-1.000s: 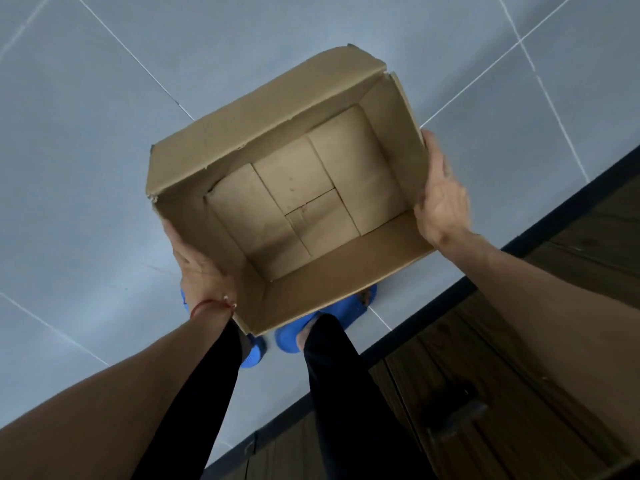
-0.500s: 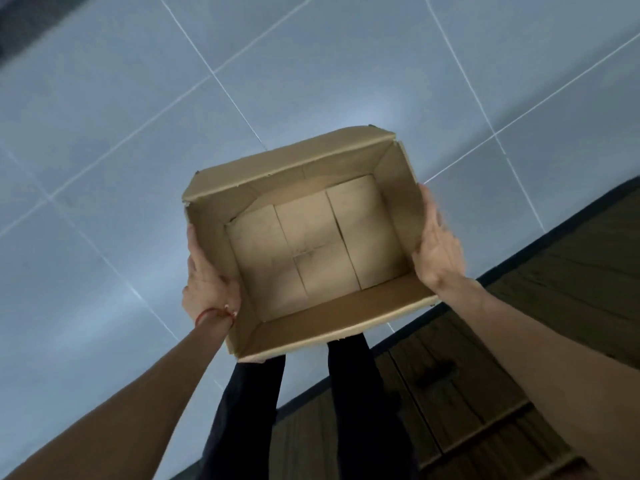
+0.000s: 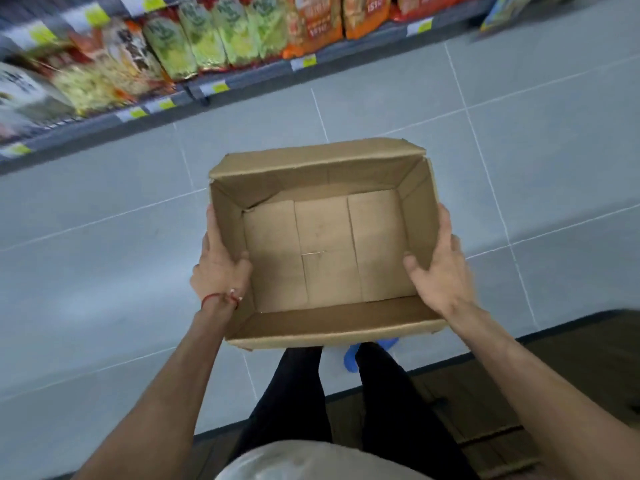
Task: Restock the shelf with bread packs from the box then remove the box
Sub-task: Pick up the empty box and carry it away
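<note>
A: Obs. 1, box (image 3: 322, 244). Cardboard, open top, held up off the floor (image 3: 519, 150) in front of the person, above the legs (image 3: 301, 393). Inside: bare bottom flaps only, nothing in it.

B: Hands?

A: Left hand (image 3: 220, 268) grips the left wall, thumb hooked over the rim into the box, fingers outside along the wall. Right hand (image 3: 440, 268) grips the right wall the same way, thumb inside, fingers outside. Both closed on the box. Red string (image 3: 216, 298) on the left wrist.

B: Box attitude?

A: Roughly level, far flap folded outward, near wall toward the body.

B: Surroundings?

A: Grey tiled floor under and beyond the box. Shelf (image 3: 242, 83) along the far side, well apart from the box, with yellow price tags on its edge. Green packs (image 3: 221, 36) and orange packs (image 3: 332, 15) stand on it; print too blurred to read, so I cannot tell whether any is bread. Blue shoe (image 3: 351, 358) just below the box's near edge. Dark wood surface (image 3: 554, 393) at lower right, beside the right arm.
</note>
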